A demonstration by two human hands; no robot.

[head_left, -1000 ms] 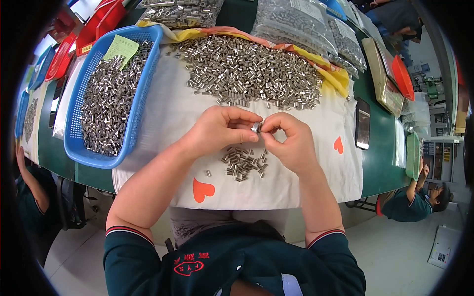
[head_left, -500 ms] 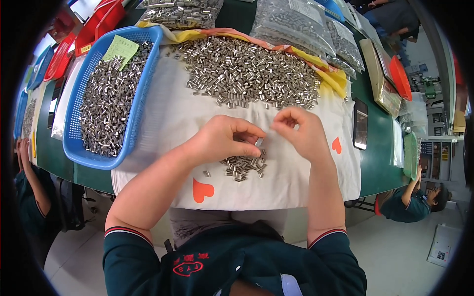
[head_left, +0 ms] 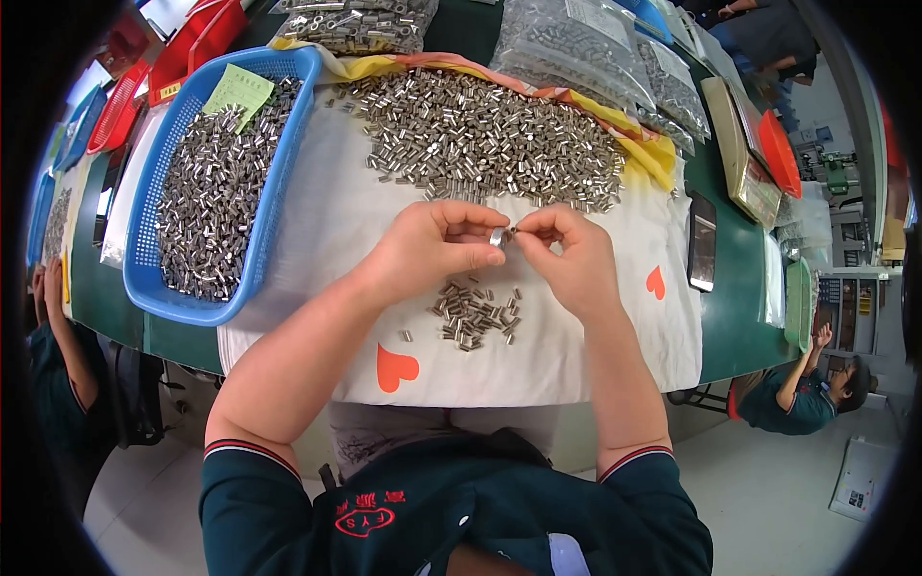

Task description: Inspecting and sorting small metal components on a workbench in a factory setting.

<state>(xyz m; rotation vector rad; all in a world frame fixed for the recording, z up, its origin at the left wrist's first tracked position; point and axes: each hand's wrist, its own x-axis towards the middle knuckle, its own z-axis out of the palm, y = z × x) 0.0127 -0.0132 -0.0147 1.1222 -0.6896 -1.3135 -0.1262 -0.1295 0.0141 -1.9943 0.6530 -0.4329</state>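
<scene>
- Head view: fisheye, left one of a side-by-side pair on wearer's head; upright.
- Looks steeply down at heart-print white cloth (head_left: 557, 363), centred mid-frame.
- Close range: left hand (head_left: 418, 252) and right hand (head_left: 574, 257) above cloth; dark polo shirt (head_left: 432, 514) nearer than cloth.
- Wide sweep: co-workers (head_left: 789, 401) either side of cloth, toward rim.

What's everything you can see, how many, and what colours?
table: one, green, middle
cloth: one, white with red hearts, on table
big basket: one, blue, left of cloth
note: one, pale green, in big basket
metal pieces: too many to count, silver, on cloth and in basket
shiny piece: one, silver, above the cloth
bags: several, clear, far side
phone: one, black, right
red trays: several, red, left and right
green basket: one, green, far right
other people: at least three, dark clothes, edges
left hand: one, bare, holding shiny piece
right hand: one, bare, beside it
sleeves: two, dark green, bottom
</scene>
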